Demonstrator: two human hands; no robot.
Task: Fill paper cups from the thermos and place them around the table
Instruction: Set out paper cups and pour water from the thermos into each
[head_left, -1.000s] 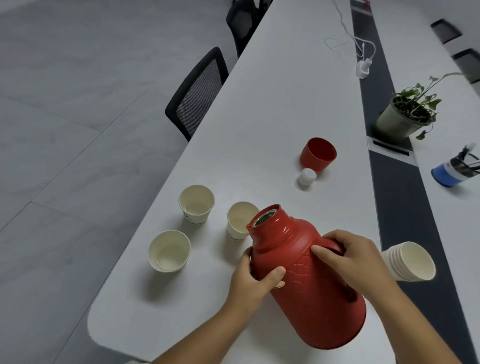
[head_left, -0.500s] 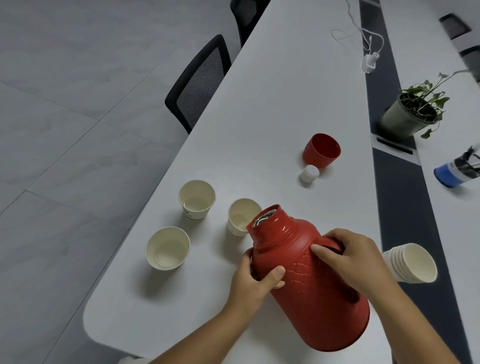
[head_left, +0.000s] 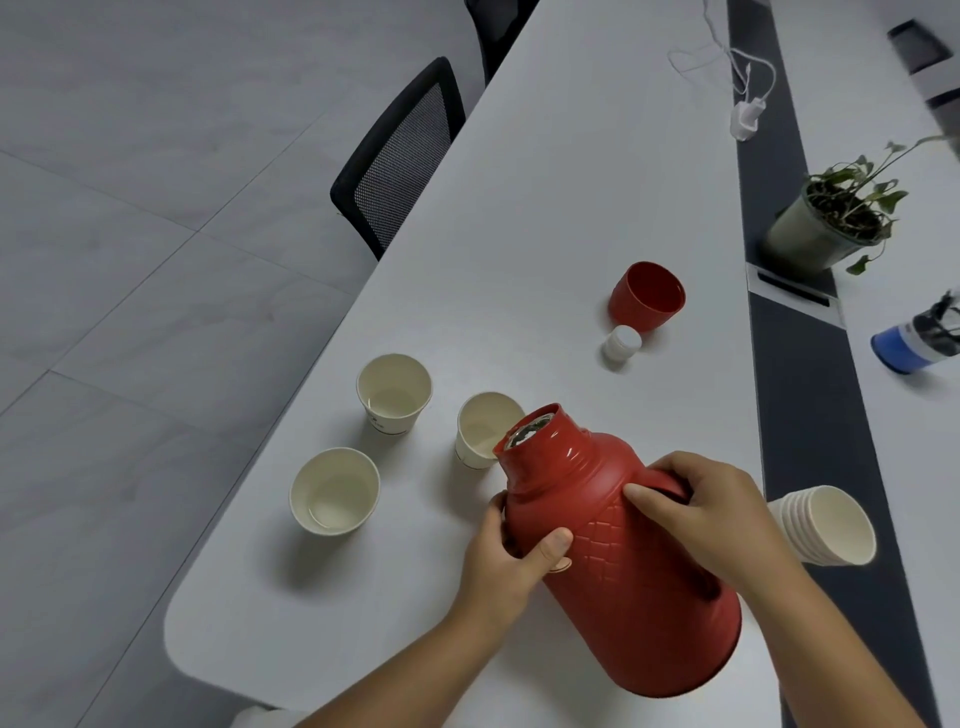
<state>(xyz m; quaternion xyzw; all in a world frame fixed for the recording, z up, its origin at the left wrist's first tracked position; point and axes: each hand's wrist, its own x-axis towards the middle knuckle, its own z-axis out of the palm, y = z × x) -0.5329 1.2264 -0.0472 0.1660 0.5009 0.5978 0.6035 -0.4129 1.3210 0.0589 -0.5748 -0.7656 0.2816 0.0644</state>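
Potted plant (head_left: 831, 218), blue bottle (head_left: 914, 343), charger (head_left: 745, 117), mesh chair (head_left: 400, 161).

text: none legible | paper cup (head_left: 394, 393): dark print near its base, too small to read

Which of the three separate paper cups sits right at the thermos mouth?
The cup nearest the thermos, the rightmost paper cup: the tilted mouth overlaps its rim. The far-left cup and the near-left cup stand apart to the left.

Red thermos (head_left: 639, 571) w/ quilted diamond pattern, red lid cup (head_left: 647, 296), white stopper (head_left: 622, 343), cream paper cups (head_left: 335, 491), white table (head_left: 519, 208), black mesh chair (head_left: 400, 161).
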